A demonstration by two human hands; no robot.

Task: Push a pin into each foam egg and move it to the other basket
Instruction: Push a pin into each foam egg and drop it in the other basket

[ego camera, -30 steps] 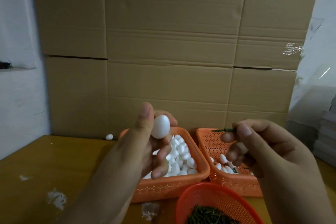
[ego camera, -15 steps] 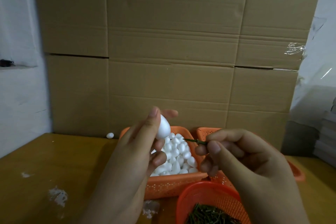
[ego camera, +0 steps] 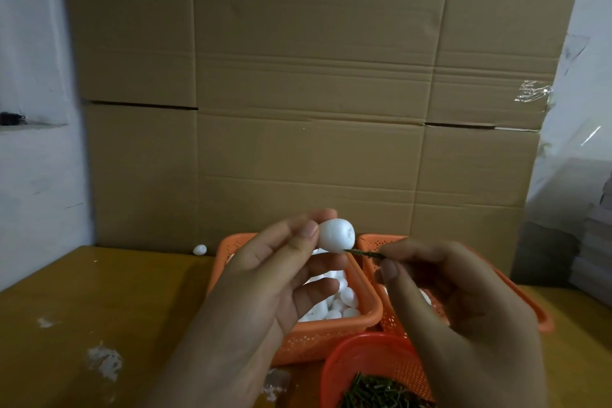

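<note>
Table's back edge: walled by cardboard boxes, one loose egg at their foot | centre: two orange baskets touching side by side, no gap | front edge: round pin basket just before them | left half: open wood, white scraps only

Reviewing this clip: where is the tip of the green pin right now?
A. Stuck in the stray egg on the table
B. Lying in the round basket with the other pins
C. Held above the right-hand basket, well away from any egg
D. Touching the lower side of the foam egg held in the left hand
D: the green pin, pinched by the right hand, meets the lower side of the foam egg that the left hand holds.
</note>
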